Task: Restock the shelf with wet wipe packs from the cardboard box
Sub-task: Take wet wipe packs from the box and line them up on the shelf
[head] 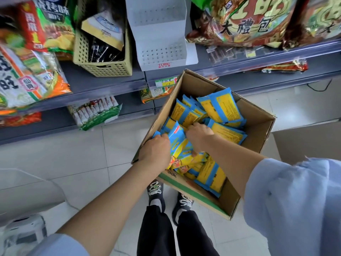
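hidden: right hand (pixel 199 134) fingers buried, grip unclear tbh
left hand (pixel 155 150): clutching a wet wipe pack (pixel 176 135)
cardboard box (pixel 258 130): loose blue-yellow packs (pixel 227 106)

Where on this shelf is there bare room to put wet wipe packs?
The white tiered rack between the yellow basket and the red gift bags stands empty. The grey shelf left of the basket is bare. Far left is crowded.
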Tool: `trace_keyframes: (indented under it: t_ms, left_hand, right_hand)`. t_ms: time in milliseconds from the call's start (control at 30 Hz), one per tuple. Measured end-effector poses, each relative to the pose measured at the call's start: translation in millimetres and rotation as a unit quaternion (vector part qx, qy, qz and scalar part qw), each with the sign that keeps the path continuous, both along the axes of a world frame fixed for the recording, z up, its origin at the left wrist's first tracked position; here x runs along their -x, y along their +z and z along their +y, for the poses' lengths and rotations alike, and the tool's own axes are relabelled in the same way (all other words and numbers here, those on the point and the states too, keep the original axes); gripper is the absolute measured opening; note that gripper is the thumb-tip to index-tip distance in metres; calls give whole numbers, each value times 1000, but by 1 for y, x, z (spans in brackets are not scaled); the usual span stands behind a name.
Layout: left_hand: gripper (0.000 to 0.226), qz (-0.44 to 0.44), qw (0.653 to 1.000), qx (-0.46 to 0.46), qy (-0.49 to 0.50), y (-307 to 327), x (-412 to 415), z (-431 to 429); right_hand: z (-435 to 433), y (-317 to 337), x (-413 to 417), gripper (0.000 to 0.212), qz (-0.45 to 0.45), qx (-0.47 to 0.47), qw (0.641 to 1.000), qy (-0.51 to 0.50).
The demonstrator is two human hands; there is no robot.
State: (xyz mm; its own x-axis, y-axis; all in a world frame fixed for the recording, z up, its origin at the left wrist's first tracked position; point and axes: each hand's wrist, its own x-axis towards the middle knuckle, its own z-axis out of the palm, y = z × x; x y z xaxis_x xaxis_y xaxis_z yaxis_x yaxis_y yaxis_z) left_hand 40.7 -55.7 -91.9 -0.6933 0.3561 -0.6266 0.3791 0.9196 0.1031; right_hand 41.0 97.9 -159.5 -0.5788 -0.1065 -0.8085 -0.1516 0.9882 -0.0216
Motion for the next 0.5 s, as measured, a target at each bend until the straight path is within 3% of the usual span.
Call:
trace_keyframes:
  t_ms: [100,200,233,367,500]
  left_hand:
    - [19,-5,999,-30,20,12,-2,0]
    - [15,-14,996,-76,43,30,-1,0]
    - [11,-17,993,-100,57,37,0,1]
    - [33,-8,972,-187,141,77,7,-1]
    - [18,49,956,-227,180,116,18,-15]
  right_hand:
    - [12,17,-9,43,97,54,992,-68]
    - [26,44,-17,28,123,105,972,-171]
    - [31,56,-19,25,127,117,964,-202]
    - [46,102,-28,19,160,126,942,-266]
    - [48,143,-19,28,200,125,929,-284]
